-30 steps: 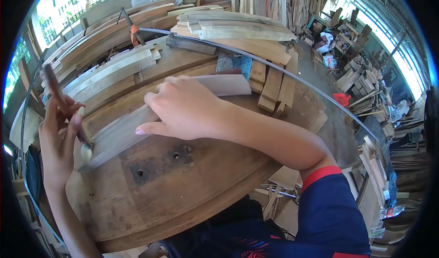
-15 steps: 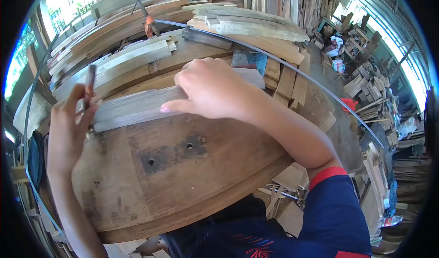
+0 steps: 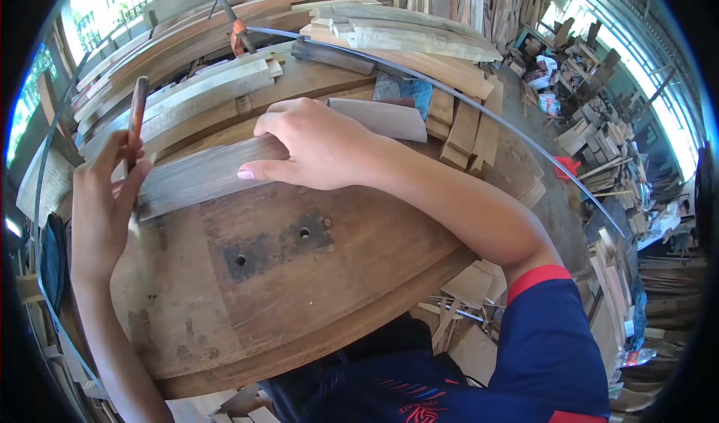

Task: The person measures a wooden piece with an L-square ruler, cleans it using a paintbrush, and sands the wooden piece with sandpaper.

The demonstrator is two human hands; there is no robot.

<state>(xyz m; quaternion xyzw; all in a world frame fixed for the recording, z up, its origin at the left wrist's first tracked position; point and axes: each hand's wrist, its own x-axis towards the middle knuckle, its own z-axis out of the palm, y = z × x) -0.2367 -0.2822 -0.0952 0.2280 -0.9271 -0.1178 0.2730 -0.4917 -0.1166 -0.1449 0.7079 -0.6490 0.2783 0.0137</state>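
My left hand is closed around a slim reddish-brown tool with a dark upper end. It is held upright at the left end of a greyish wooden board; the tool's lower tip is hidden by my fingers. My right hand grips the same board from above, thumb on the near side and fingers over the far side. Beyond my right wrist, a pale piece of wood shows; I cannot tell whether it joins the board. The board lies on a brown wooden workbench.
Two round holes pierce a dark patch on the bench. Behind are stacked planks, an orange-handled tool and a long thin metal strip. Wood scraps heap along the right side of the floor.
My right hand has shifted left along the board, uncovering more of the pale wood behind my wrist. The tool in my left hand stands higher, with more of it showing.
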